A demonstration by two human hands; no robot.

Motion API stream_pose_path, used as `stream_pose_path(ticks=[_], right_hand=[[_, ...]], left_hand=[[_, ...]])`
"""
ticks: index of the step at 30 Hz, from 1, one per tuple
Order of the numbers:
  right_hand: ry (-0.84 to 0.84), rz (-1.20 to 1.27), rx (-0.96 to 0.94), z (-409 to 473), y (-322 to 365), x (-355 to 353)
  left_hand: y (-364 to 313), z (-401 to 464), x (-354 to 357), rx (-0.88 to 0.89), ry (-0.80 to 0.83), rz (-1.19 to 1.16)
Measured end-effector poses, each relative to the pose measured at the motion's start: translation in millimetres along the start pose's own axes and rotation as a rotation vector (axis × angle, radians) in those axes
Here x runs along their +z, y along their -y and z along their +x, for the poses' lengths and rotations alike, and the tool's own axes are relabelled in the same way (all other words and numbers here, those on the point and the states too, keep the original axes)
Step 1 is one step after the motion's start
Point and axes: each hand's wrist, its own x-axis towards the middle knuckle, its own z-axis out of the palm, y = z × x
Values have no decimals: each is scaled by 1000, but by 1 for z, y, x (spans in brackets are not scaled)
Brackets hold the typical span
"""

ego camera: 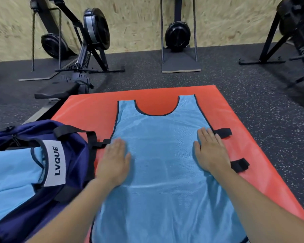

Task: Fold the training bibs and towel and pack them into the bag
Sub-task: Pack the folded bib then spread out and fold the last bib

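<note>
A light blue mesh training bib (158, 144) with dark trim lies spread flat on a red mat (88, 109), neck opening pointing away from me. My left hand (114, 160) presses flat on the bib's left side, fingers straight. On its right edge my right hand (211, 151) lies flat, beside two black side straps (223, 133). A navy bag (72, 155) with a white LVQUE label sits at the mat's left. Another light blue bib (11, 171) lies partly over the bag. No towel is in view.
Rowing machines (88, 55) stand on the dark speckled floor (253, 88) behind the mat. One more stands at the far right (298, 41). A black wheel on a metal stand (178, 37) is at the back wall.
</note>
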Motion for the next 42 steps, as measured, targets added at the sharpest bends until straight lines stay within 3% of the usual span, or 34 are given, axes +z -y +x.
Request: stream_pose_path(ticks=[4, 6, 13, 19, 21, 24, 29, 31, 37, 40, 42], right_hand=[[-3, 8, 5, -2, 0, -2], [0, 5, 1, -2, -1, -1], [19, -7, -5, -2, -2, -1], [229, 32, -4, 8, -6, -18], [164, -35, -13, 7, 0, -28], [-5, 5, -145, -28, 58, -29], [185, 117, -471, -107, 167, 5], [146, 78, -438, -113, 142, 9], [59, -30, -76, -111, -9, -23], [-2, 10, -84, -120, 21, -25], [75, 137, -229, -138, 74, -14]], left_hand=[[-114, -14, 26, 243, 11, -179], [-128, -24, 31, 273, 54, -202], [5, -47, 15, 96, -16, -91], [13, -55, 12, 99, -11, -83], [13, -56, 13, 96, -21, -75], [15, -56, 16, 114, -53, -85], [19, -57, 16, 177, -71, -54], [19, -57, 16, 179, -87, -56], [17, -57, 17, 163, -90, -56], [17, -58, 14, 157, -43, -41], [17, -58, 14, 162, -34, -29]])
